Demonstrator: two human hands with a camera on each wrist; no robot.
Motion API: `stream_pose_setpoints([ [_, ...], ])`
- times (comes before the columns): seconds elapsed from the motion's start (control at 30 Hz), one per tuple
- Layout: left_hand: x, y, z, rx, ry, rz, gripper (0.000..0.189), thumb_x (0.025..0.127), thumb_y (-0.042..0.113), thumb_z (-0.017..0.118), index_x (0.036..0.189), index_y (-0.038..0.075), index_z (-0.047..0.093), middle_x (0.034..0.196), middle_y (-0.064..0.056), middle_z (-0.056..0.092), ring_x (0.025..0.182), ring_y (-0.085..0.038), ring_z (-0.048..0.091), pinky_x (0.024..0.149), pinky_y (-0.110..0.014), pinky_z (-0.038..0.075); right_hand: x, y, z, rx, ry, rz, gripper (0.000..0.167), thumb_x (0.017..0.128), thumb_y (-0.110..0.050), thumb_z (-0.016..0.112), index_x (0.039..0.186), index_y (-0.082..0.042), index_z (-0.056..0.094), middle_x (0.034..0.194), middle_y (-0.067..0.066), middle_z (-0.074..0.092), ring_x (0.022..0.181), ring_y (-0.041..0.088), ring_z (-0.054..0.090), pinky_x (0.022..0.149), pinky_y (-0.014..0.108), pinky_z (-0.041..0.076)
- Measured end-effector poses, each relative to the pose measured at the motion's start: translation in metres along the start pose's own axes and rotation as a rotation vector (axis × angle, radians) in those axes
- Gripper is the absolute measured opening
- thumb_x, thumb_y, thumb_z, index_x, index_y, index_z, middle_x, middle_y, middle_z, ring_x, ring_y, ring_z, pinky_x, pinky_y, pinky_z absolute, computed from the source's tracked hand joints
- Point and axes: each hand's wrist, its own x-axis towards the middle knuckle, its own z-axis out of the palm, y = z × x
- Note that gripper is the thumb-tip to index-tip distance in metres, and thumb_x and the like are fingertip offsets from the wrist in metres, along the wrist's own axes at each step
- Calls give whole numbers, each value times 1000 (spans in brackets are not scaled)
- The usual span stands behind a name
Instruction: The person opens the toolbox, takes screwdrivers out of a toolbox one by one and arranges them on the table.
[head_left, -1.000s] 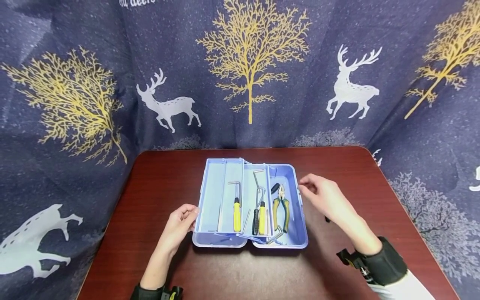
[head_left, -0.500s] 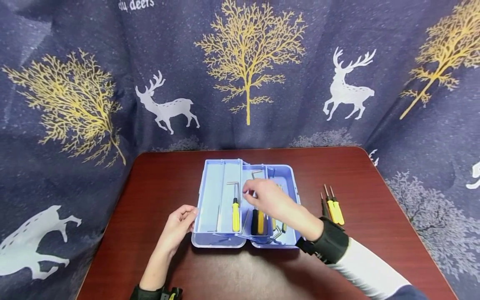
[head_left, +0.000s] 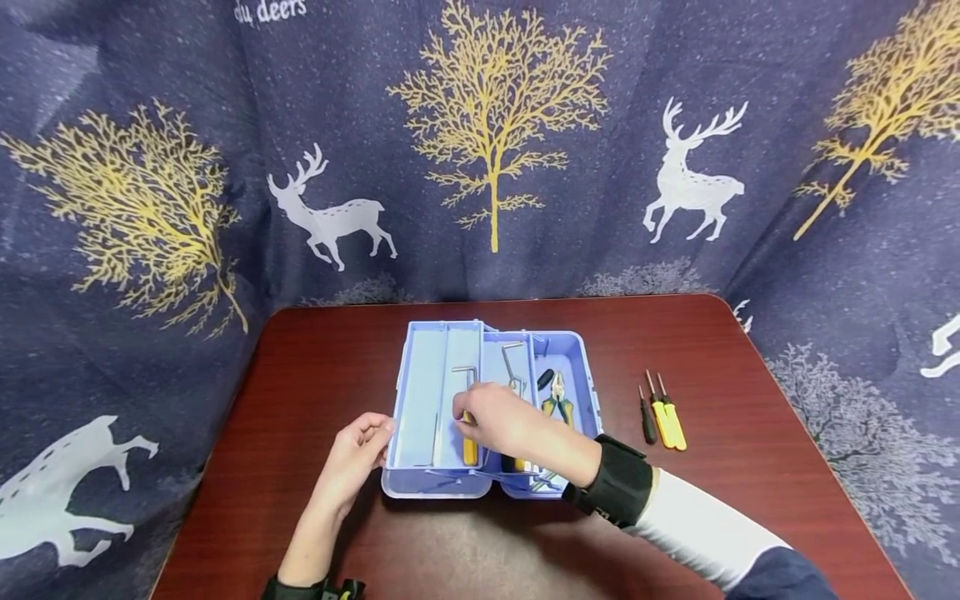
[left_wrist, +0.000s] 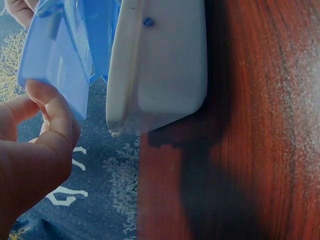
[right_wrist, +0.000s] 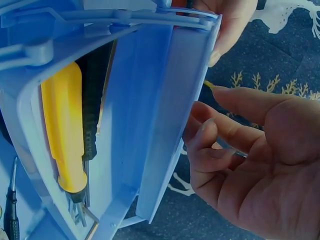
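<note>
Yellow-handled screwdriver [head_left: 470,452] lies in raised tray [head_left: 422,375] of light-blue plastic toolbox [head_left: 438,486]. Right hand [head_left: 491,414] at the screwdriver's handle; pinched or not, I can't tell. Left hand [head_left: 362,444] pinches the tray's outer edge.

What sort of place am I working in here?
Probably an indoor tabletop workspace, perhaps a staged recording booth: a reddish-brown table is backed and flanked by a dark curtain printed with deer and trees, and an open blue toolbox of hand tools sits on it.
</note>
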Motion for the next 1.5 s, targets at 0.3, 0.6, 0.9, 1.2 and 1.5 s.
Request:
stream_pose_setpoints([
  [0.3, 0, 1, 0, 14, -1, -1, 22, 105, 10, 60, 112, -11, 60, 81, -3, 67, 68, -11, 58, 61, -22, 51, 4, 0, 8, -2, -77, 5, 13, 99, -17, 72, 87, -13, 68, 71, -6, 58, 73, 13, 55, 70, 28, 48],
  [0.6, 1, 0, 0, 10, 0, -14, 20, 104, 8, 60, 110, -11, 60, 79, -3, 66, 67, -11, 58, 62, -22, 51, 6, 3, 9, 48, -79, 42, 8, 100, -16, 71, 95, -12, 74, 78, -5, 64, 74, 12, 57, 69, 26, 48],
  [0.9, -1, 0, -1, 24, 1, -6, 21, 104, 9, 60, 111, -11, 60, 79, -2, 65, 67, -11, 57, 61, -22, 50, 4, 6, 9, 115, -72, 60, 9, 102, -22, 69, 99, -14, 73, 76, -7, 62, 69, 10, 56, 64, 24, 47],
  [1.2, -1, 0, 0, 15, 15, -13, 22, 105, 9, 61, 112, -12, 61, 80, -4, 65, 67, -11, 57, 61, -22, 50, -8, 9, -1, 112, 48, 14, 6, 100, -19, 70, 99, -13, 71, 81, -5, 63, 71, 12, 54, 63, 26, 45],
  [1.5, -1, 1, 0, 19, 10, -13, 23, 105, 10, 60, 113, -11, 60, 80, -4, 65, 67, -11, 57, 61, -23, 50, -34, 31, -11, 135, 140, -3, 5, 98, -17, 71, 101, -12, 71, 79, -8, 59, 70, 7, 49, 66, 25, 44],
])
